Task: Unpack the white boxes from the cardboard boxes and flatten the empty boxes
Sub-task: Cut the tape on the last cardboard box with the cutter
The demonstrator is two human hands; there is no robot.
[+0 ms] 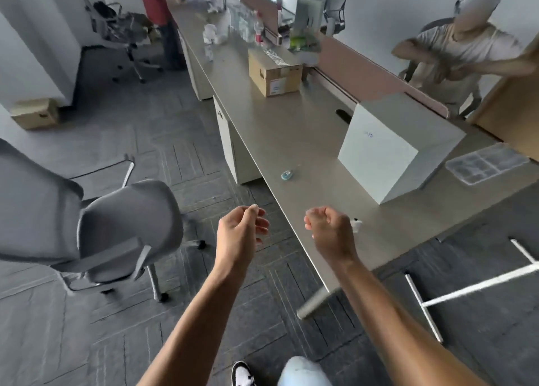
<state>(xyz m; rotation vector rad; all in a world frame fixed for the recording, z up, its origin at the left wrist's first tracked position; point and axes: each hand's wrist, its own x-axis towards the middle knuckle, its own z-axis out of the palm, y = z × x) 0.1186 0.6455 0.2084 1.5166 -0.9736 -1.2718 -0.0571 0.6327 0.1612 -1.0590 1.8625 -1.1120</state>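
Both hands empty: left hand [243,229] loosely curled, right hand [328,229] clenched | white box [388,149] on desk [291,140], sealed cardboard box [274,72] farther along | next: walk closer, grip cardboard box both sides

The desk [291,129] carries a white box [388,149] and a cardboard box [274,70].

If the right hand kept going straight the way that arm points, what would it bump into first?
Probably the small white object just past the right hand on the desk, then the white box; height above the desk is unclear.
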